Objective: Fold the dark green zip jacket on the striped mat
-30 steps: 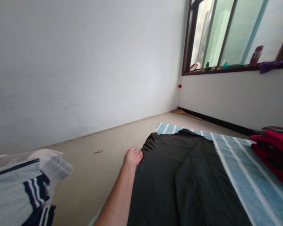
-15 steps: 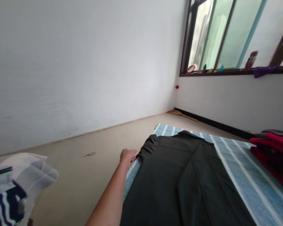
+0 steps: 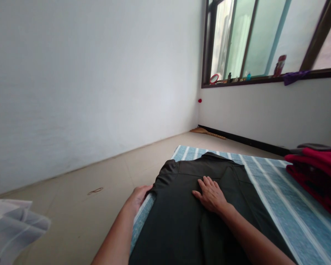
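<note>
A black collared shirt (image 3: 168,221) lies spread with its back up and its collar at the far end. One sleeve is folded across the back; the other hangs off the left edge of the surface. At that edge my left hand (image 3: 140,195) grips the hanging sleeve near the shoulder, its fingertips partly hidden. My right hand (image 3: 211,195) rests palm down on the shirt's back beside the folded sleeve, fingers extended and holding nothing. Beneath the shirt is a blue and white striped cloth (image 3: 281,191).
Folded red and dark clothes (image 3: 317,176) are stacked at the right. A whitish translucent bag (image 3: 16,224) stands at lower left. A thin reddish loop (image 3: 95,191) lies on the floor. Small items, including a red-rimmed mirror (image 3: 214,78), line the windowsill.
My right hand has come into view and now lies on the shirt. My left hand stays at the sleeve by the edge. The view has shifted slightly right.
</note>
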`<state>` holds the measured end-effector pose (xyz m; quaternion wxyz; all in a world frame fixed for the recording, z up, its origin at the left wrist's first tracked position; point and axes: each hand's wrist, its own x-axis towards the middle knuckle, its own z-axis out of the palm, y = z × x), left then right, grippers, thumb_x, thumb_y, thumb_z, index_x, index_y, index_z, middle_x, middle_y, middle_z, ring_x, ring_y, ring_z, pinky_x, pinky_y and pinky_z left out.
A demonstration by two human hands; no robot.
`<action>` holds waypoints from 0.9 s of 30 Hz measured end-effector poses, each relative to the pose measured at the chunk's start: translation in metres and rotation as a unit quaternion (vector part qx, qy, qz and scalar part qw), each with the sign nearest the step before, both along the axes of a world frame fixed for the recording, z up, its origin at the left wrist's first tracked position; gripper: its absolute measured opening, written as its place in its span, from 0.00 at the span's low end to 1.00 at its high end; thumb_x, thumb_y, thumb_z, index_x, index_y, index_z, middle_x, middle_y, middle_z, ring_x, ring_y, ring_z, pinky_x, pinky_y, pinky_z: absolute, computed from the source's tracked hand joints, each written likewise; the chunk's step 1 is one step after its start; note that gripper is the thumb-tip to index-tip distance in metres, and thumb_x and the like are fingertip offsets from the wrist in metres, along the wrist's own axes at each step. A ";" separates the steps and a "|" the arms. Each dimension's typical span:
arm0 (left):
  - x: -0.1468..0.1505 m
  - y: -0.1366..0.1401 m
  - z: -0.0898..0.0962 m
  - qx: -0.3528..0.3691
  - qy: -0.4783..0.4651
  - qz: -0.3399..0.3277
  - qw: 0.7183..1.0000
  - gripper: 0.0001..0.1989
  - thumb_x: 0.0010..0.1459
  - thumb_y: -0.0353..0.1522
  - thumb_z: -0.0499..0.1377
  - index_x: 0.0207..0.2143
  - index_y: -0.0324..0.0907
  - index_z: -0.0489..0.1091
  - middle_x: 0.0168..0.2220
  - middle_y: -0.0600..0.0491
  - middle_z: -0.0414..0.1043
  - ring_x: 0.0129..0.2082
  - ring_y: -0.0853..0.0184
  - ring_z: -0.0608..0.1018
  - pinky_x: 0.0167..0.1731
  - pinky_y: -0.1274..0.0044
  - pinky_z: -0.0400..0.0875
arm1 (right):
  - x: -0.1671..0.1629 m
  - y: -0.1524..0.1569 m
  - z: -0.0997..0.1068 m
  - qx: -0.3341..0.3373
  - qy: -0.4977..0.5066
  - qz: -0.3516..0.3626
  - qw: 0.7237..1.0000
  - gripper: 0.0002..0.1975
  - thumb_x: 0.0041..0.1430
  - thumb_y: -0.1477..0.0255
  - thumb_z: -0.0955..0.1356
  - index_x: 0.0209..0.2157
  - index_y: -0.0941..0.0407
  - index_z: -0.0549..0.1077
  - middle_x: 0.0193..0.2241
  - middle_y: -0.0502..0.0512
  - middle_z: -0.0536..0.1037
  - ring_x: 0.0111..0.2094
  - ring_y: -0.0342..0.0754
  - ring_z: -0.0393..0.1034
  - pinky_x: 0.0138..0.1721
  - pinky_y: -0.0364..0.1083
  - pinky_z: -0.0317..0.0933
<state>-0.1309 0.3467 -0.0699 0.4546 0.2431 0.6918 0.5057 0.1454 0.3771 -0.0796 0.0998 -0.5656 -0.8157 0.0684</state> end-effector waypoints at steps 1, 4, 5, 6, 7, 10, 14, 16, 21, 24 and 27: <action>0.000 0.003 0.001 0.016 -0.033 0.022 0.999 0.04 0.48 0.25 0.62 0.30 0.37 0.72 0.22 0.49 0.75 0.24 0.59 0.79 0.28 0.73 0.75 | 0.001 0.001 -0.005 -0.004 0.005 0.000 1.000 0.33 0.62 0.53 0.55 0.60 0.60 0.58 0.62 0.67 0.55 0.64 0.61 0.44 0.60 0.57 0.41; -0.001 0.012 0.005 0.057 -0.114 0.088 0.988 0.15 0.50 0.18 0.56 0.41 0.36 0.68 0.25 0.50 0.75 0.26 0.64 0.79 0.30 0.77 0.75 | 0.002 0.001 -0.011 -0.007 0.016 0.000 1.000 0.34 0.62 0.52 0.54 0.61 0.60 0.58 0.63 0.66 0.54 0.64 0.60 0.43 0.60 0.57 0.40; -0.002 0.015 0.007 0.065 -0.137 0.106 0.983 0.16 0.52 0.18 0.54 0.44 0.34 0.67 0.27 0.49 0.75 0.27 0.64 0.79 0.31 0.76 0.76 | 0.002 0.001 -0.011 -0.008 0.018 0.000 1.000 0.34 0.62 0.52 0.54 0.61 0.59 0.58 0.63 0.66 0.54 0.64 0.59 0.43 0.60 0.56 0.40; -0.002 0.017 0.009 0.068 -0.157 0.121 0.978 0.16 0.53 0.19 0.53 0.46 0.33 0.66 0.30 0.47 0.75 0.28 0.64 0.80 0.32 0.75 0.76 | 0.002 0.001 -0.010 -0.008 0.021 0.000 1.000 0.33 0.62 0.52 0.54 0.60 0.59 0.58 0.63 0.65 0.54 0.64 0.59 0.43 0.60 0.56 0.40; -0.001 0.019 0.012 0.069 -0.174 0.135 0.973 0.16 0.55 0.20 0.52 0.47 0.32 0.65 0.32 0.44 0.75 0.29 0.62 0.80 0.32 0.73 0.77 | 0.002 0.000 -0.008 -0.008 0.024 0.000 1.000 0.33 0.62 0.52 0.54 0.60 0.59 0.58 0.63 0.65 0.54 0.64 0.59 0.43 0.60 0.56 0.40; 0.003 0.019 0.017 0.059 -0.200 0.175 0.962 0.16 0.57 0.24 0.51 0.49 0.31 0.64 0.36 0.40 0.75 0.33 0.57 0.80 0.33 0.68 0.77 | 0.003 0.001 -0.005 -0.005 0.037 0.005 0.999 0.32 0.62 0.52 0.54 0.60 0.59 0.59 0.62 0.66 0.55 0.63 0.60 0.44 0.60 0.57 0.40; 0.011 0.021 0.027 0.068 -0.168 0.220 0.958 0.16 0.55 0.21 0.51 0.46 0.33 0.65 0.34 0.42 0.75 0.33 0.55 0.79 0.32 0.66 0.77 | 0.004 0.001 -0.005 -0.005 0.053 0.013 0.999 0.32 0.62 0.53 0.55 0.59 0.60 0.60 0.61 0.68 0.56 0.63 0.62 0.45 0.59 0.57 0.41; 0.016 0.027 0.041 0.102 -0.122 0.247 0.956 0.18 0.53 0.19 0.52 0.47 0.34 0.64 0.33 0.45 0.74 0.32 0.59 0.79 0.32 0.69 0.77 | 0.005 0.002 -0.006 -0.007 0.066 0.016 0.998 0.32 0.62 0.53 0.56 0.59 0.61 0.61 0.61 0.68 0.56 0.63 0.62 0.45 0.59 0.58 0.40; 0.063 0.045 0.109 0.255 0.018 0.229 0.939 0.28 0.46 0.20 0.63 0.51 0.38 0.62 0.38 0.56 0.72 0.39 0.67 0.76 0.41 0.78 0.72 | 0.003 0.008 -0.008 -0.027 0.271 -0.001 0.962 0.29 0.55 0.55 0.64 0.52 0.61 0.69 0.58 0.68 0.62 0.62 0.62 0.47 0.61 0.58 0.37; 0.129 0.033 0.139 0.349 0.118 0.034 0.929 0.30 0.44 0.22 0.65 0.51 0.42 0.64 0.42 0.55 0.73 0.47 0.64 0.73 0.46 0.79 0.69 | 0.014 0.019 -0.001 -0.054 0.427 -0.032 0.902 0.29 0.60 0.52 0.58 0.50 0.60 0.69 0.53 0.65 0.69 0.57 0.56 0.60 0.57 0.52 0.51; 0.191 0.003 0.133 0.294 0.171 -0.297 0.892 0.26 0.46 0.25 0.63 0.50 0.44 0.67 0.43 0.54 0.74 0.52 0.58 0.70 0.49 0.74 0.67 | 0.043 0.032 0.009 -0.060 0.494 -0.059 0.866 0.38 0.64 0.52 0.44 0.53 0.65 0.65 0.48 0.69 0.73 0.48 0.53 0.69 0.45 0.49 0.63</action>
